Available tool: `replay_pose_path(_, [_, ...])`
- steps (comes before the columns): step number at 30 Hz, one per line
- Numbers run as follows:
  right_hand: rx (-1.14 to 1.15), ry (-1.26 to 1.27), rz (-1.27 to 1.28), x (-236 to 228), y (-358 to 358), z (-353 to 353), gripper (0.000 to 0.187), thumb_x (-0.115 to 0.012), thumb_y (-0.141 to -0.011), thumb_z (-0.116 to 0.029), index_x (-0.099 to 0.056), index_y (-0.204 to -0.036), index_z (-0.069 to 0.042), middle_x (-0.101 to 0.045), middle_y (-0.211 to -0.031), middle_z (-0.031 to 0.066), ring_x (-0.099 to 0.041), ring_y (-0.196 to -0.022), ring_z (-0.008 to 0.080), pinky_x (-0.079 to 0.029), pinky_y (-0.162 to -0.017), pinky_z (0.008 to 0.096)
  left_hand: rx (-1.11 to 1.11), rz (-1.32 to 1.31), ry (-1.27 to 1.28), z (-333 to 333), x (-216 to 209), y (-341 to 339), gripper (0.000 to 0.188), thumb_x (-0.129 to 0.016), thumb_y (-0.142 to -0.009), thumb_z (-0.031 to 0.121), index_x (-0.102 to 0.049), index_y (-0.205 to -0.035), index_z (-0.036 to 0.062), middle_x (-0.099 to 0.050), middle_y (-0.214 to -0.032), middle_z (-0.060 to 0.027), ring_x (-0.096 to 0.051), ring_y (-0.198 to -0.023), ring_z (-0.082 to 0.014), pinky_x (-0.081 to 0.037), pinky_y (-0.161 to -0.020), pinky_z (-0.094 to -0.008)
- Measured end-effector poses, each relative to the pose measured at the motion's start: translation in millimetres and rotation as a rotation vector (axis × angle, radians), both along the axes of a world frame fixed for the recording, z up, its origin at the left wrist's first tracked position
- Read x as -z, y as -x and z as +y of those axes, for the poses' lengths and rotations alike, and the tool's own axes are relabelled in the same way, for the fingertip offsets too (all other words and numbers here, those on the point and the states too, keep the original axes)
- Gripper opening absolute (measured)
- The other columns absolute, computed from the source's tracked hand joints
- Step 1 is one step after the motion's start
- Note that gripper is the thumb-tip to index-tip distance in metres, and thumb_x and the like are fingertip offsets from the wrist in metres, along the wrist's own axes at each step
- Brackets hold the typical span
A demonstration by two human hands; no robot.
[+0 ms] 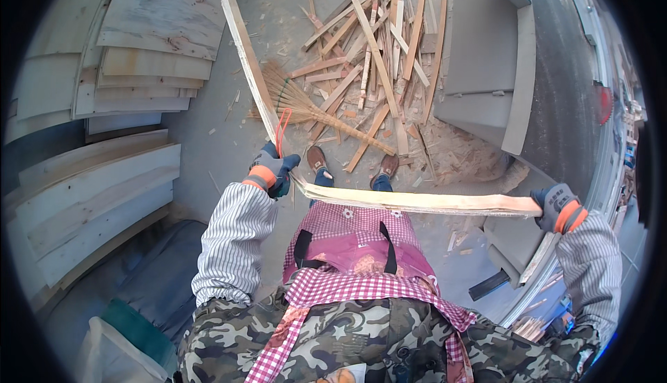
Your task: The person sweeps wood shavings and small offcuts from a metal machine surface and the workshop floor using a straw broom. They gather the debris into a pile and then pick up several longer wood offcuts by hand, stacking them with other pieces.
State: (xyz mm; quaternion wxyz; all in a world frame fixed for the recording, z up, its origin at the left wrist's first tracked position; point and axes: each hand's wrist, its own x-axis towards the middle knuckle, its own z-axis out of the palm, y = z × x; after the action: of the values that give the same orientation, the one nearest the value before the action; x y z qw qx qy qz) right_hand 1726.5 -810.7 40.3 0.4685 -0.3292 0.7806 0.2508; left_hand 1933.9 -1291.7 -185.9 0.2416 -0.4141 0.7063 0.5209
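Our right hand [554, 206] is closed on the right end of a pale wooden strip [417, 203], whose long axis runs crosswise before our apron [354, 226]. Our left hand [274, 167], curled and nearer its other end, grips a slanting strip [249, 63] that reaches up-left; whether the two pieces join there, we cannot tell.

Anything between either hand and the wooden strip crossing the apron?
Nothing visible for the right hand, gripping the wooden strip by one end. The left hand grips another length of wood, with a red cord loop alongside; its contact with the strip is unclear.
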Motion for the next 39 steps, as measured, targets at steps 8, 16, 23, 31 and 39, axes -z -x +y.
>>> replay_pose_path(8, [-0.335, 0.122, 0.143, -37.6, 27.7, -101.3, 0.031, -0.063, -0.057, -0.020, -0.051, -0.083, -0.008, -0.058, -0.068, 0.0100, -0.058, -0.063, 0.0292, -0.045, -0.058, 0.0372, 0.654, 0.013, 0.223, 6.7, -36.0, 6.3, 0.044, -0.060, -0.071, 0.024, -0.049, -0.110, 0.0066, -0.060, -0.073, -0.0130, -0.057, -0.060, -0.0242, -0.045, -0.059, -0.0342])
replay_pose_path(16, [-0.410, 0.117, 0.364, -66.1, 21.1, -178.5, 0.025, -0.063, -0.063, -0.017, -0.055, -0.086, -0.010, -0.061, -0.075, 0.0083, -0.061, -0.070, 0.0244, -0.047, -0.061, 0.0361, 1.116, -0.126, 0.485, 20.7, -35.2, 25.0, 0.035, -0.056, -0.072, 0.027, -0.048, -0.104, 0.0138, -0.060, -0.094, -0.0130, -0.058, -0.087, -0.0314, -0.045, -0.072, -0.0414])
replay_pose_path(23, [-0.248, 0.387, 0.470, -34.2, 17.1, -100.5, 0.030, -0.064, -0.058, -0.017, -0.052, -0.085, -0.012, -0.058, -0.072, 0.0090, -0.058, -0.067, 0.0277, -0.044, -0.058, 0.0376, -0.316, 0.366, 0.205, -59.8, -5.7, 5.9, 0.033, -0.057, -0.077, 0.024, -0.052, -0.105, 0.0077, -0.061, -0.077, -0.0142, -0.060, -0.066, -0.0267, -0.045, -0.056, -0.0383])
replay_pose_path(31, [0.475, 0.770, 0.353, 72.4, -111.4, -66.2, 0.025, -0.064, -0.060, -0.020, -0.052, -0.077, -0.007, -0.057, -0.067, 0.0151, -0.056, -0.064, 0.0365, -0.043, -0.055, 0.0408, -0.656, 1.042, -0.681, -132.4, -51.5, 9.6, 0.035, -0.045, -0.083, 0.040, -0.061, -0.081, 0.0093, -0.056, -0.056, -0.0047, -0.056, -0.053, -0.0206, -0.046, -0.047, -0.0366])
replay_pose_path(39, [0.868, 0.790, -0.939, 101.6, -171.5, -53.1, 0.035, -0.061, -0.077, -0.017, -0.055, -0.106, 0.000, -0.060, -0.097, 0.0108, -0.054, -0.087, 0.0137, -0.043, -0.075, 0.0310, -1.101, 1.243, -1.073, -103.2, -84.6, 32.9, 0.030, -0.052, -0.081, 0.041, -0.058, -0.079, 0.0114, -0.051, -0.055, -0.0018, -0.045, -0.043, -0.0149, -0.040, -0.042, -0.0309])
